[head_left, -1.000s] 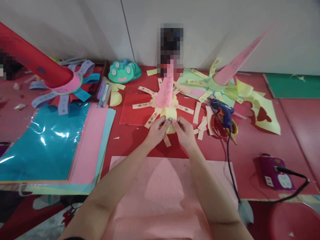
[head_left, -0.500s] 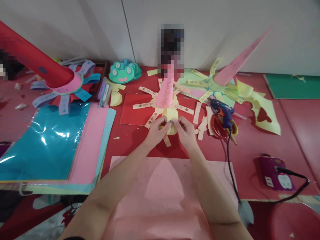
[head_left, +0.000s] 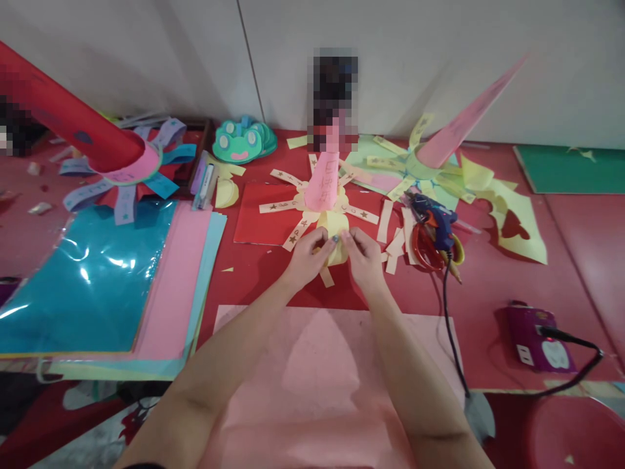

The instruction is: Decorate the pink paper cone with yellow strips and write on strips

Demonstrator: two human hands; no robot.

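My left hand (head_left: 306,258) and my right hand (head_left: 364,258) meet at the near side of a pink paper cone (head_left: 322,182) that stands on a yellow base with star-marked strips fanning out. Both hands pinch a curled yellow paper piece (head_left: 336,229) at the base's near edge, fingers bent and pressed on it. A loose cream strip (head_left: 326,276) lies just under my hands. The craft rests on a red sheet (head_left: 258,221).
A blue glue gun (head_left: 436,218) and red scissors (head_left: 424,251) lie right of my hands, cord trailing to a purple power strip (head_left: 534,339). Stacked coloured sheets (head_left: 97,286) sit at left, a pink sheet (head_left: 322,378) nearest me. Other cone crafts stand left (head_left: 73,127) and right (head_left: 459,127); frog masks (head_left: 241,140) lie behind.
My fingers have shifted slightly on the yellow paper piece, the right hand closing in a little; nothing else has moved.
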